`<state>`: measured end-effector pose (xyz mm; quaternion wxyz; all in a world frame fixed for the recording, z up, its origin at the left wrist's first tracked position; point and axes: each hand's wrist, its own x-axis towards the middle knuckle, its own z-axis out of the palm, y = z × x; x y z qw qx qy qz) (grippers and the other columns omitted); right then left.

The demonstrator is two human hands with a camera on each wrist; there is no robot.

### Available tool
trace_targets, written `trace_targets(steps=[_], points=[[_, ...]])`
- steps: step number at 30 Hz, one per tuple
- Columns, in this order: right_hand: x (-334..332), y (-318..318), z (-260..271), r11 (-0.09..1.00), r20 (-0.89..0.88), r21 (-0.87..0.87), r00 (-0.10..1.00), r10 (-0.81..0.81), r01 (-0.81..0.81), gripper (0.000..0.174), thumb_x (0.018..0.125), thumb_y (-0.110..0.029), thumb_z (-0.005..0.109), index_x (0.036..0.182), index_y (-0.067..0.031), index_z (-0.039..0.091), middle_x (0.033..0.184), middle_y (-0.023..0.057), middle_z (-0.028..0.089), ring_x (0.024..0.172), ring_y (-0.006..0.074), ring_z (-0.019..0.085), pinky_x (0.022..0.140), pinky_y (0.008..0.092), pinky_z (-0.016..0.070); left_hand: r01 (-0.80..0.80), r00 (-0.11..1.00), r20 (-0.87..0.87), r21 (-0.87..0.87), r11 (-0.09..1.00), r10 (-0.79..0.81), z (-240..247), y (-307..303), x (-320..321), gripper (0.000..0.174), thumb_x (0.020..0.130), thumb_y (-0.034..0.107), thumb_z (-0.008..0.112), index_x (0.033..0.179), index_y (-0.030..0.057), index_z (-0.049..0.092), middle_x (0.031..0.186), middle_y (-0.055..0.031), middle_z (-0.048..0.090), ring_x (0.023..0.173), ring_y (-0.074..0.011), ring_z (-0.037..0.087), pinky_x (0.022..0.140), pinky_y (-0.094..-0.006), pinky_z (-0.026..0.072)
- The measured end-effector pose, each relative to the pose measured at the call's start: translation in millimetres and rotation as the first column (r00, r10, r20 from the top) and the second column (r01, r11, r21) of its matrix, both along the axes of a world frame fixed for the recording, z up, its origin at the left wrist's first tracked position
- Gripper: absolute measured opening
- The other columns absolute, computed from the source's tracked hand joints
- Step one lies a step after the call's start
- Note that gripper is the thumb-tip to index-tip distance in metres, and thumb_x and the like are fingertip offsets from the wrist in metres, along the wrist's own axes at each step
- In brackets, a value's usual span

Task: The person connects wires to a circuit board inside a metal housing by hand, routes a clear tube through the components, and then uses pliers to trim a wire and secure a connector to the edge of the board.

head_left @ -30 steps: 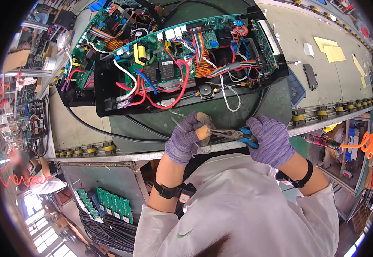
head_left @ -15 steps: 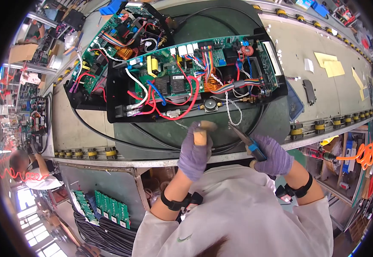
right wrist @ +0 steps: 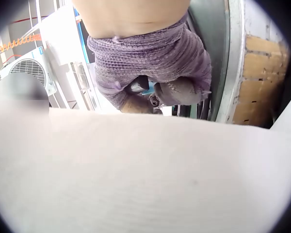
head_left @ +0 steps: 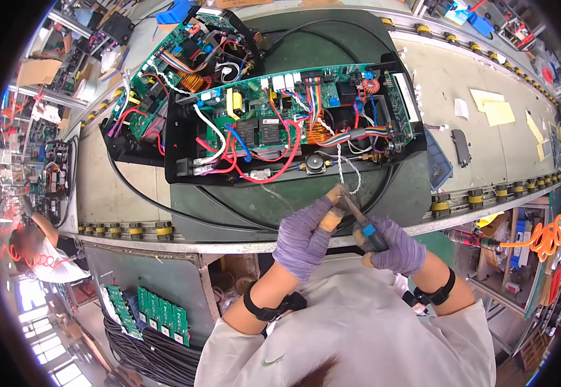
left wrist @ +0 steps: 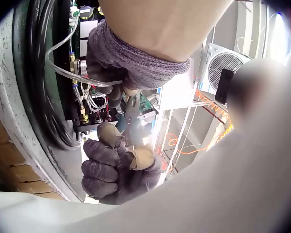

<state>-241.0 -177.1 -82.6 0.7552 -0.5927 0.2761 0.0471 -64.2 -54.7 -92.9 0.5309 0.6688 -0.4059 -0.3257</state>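
In the head view, white twisted wires (head_left: 340,161) hang in a loop from the front of an opened black-cased electronic unit (head_left: 248,126). My gloved left hand (head_left: 304,237) pinches their lower end beside the tips of blue-handled pliers (head_left: 356,213). The right hand (head_left: 396,250) grips those pliers, which slant up toward the left fingertips. The left wrist view shows the left hand (left wrist: 114,63) above the pliers' metal jaws, with the right hand (left wrist: 119,170) curled below. In the right wrist view, the right hand (right wrist: 153,63) largely hides the pliers; a bit of blue handle shows.
A second opened unit (head_left: 142,116) stands behind at the left. Black cable (head_left: 216,200) curves over the green mat (head_left: 280,232). To the right are a blue tray (head_left: 439,161), a dark flat part (head_left: 461,148) and yellow papers (head_left: 496,109). Rollers (head_left: 441,206) line the bench edge.
From above the mat, the left hand has moved right to the wire end, its fingers now at the plier tips. The pliers have swung from nearly level to slanting upward, and the right hand sits lower.
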Motion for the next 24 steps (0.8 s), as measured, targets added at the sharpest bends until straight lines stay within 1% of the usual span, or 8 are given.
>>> trace_targets(steps=[3,7,9,10,12,15,18,24], points=[[-1,3,-10,0.999,0.052,-0.038,0.999,0.008,-0.006,0.039,0.065,-0.009,0.071,0.1,-0.0055,0.056,0.078,-0.0042,0.048,0.069,0.0074,0.041,0.06,0.0253,0.037,0.017,1.0,0.019,0.037,0.999,-0.018,-4,1,0,0.039,0.095,0.024,0.062,0.128,0.0034,0.061,0.091,-0.002,0.067,0.071,-0.0061,0.054,0.066,-0.0226,0.047],[-3,3,-15,0.975,0.101,-0.221,0.994,0.041,-0.018,0.046,0.067,-0.012,0.071,0.109,-0.0013,0.057,0.078,0.0083,0.058,0.068,0.0174,0.052,0.066,0.0331,0.0478,0.013,1.0,-0.013,0.013,1.0,-0.012,-5,1,-2,0.039,0.095,0.024,0.062,0.129,0.0036,0.06,0.095,-0.0008,0.068,0.07,-0.0055,0.052,0.066,-0.0221,0.0463],[-3,4,-14,0.951,0.089,-0.309,0.994,0.062,-0.032,0.048,0.067,-0.012,0.071,0.111,-0.0003,0.056,0.078,0.0112,0.059,0.068,0.0208,0.054,0.066,0.034,0.0488,0.013,1.0,0.024,0.008,1.0,-0.014,-5,2,-1,0.036,0.095,0.021,0.061,0.125,0.0015,0.061,0.103,-0.0123,0.069,0.088,-0.0194,0.064,0.077,-0.0289,0.051],[-2,4,-13,0.948,0.065,-0.317,0.996,0.054,-0.031,0.045,0.067,-0.011,0.071,0.108,-0.001,0.055,0.077,0.0092,0.056,0.068,0.0188,0.051,0.065,0.0325,0.0465,0.014,0.999,0.042,0.005,1.0,-0.015,-5,2,-2,0.035,0.094,0.02,0.061,0.123,0.0004,0.062,0.107,-0.0181,0.07,0.097,-0.0263,0.07,0.083,-0.0322,0.0533],[-1,6,-12,0.942,0.017,-0.334,0.999,0.039,-0.031,0.04,0.066,-0.009,0.071,0.102,-0.0024,0.055,0.076,0.0051,0.051,0.069,0.0147,0.045,0.063,0.0295,0.042,0.002,0.999,-0.035,0.048,0.999,-0.001,5,-2,-4,0.033,0.095,0.02,0.06,0.122,0.0003,0.062,0.106,-0.0174,0.07,0.095,-0.0245,0.07,0.083,-0.0319,0.0531],[-2,9,-19,0.924,0.052,-0.382,0.999,0.01,0.011,0.04,0.066,-0.009,0.071,0.102,-0.0025,0.055,0.076,0.0062,0.052,0.068,0.016,0.046,0.064,0.0307,0.0436,0.019,0.996,-0.084,0.096,0.995,-0.011,15,-3,-3,0.031,0.097,0.02,0.058,0.12,-0.0004,0.063,0.103,-0.0156,0.071,0.093,-0.0213,0.069,0.083,-0.0311,0.0526],[-4,8,-22,0.903,0.056,-0.428,0.997,0.058,-0.029,0.06,0.067,-0.012,0.071,0.121,0.004,0.052,0.078,0.0172,0.06,0.07,0.03,0.059,0.068,0.0363,0.0502,0.063,0.989,-0.141,0.083,0.995,-0.051,12,0,1,0.032,0.097,0.02,0.057,0.122,-0.0007,0.061,0.102,-0.0141,0.07,0.093,-0.0188,0.068,0.084,-0.0303,0.0518],[-4,6,-19,0.904,-0.012,-0.423,0.998,0.057,-0.057,0.062,0.066,-0.012,0.072,0.122,0.0051,0.052,0.08,0.0164,0.06,0.069,0.0281,0.057,0.068,0.036,0.0496,-0.068,0.995,-0.074,-0.053,0.996,0.064,9,-4,-6,0.037,0.096,0.02,0.06,0.127,0.0004,0.054,0.106,-0.0125,0.068,0.094,-0.0169,0.066,0.084,-0.0302,0.0512]])
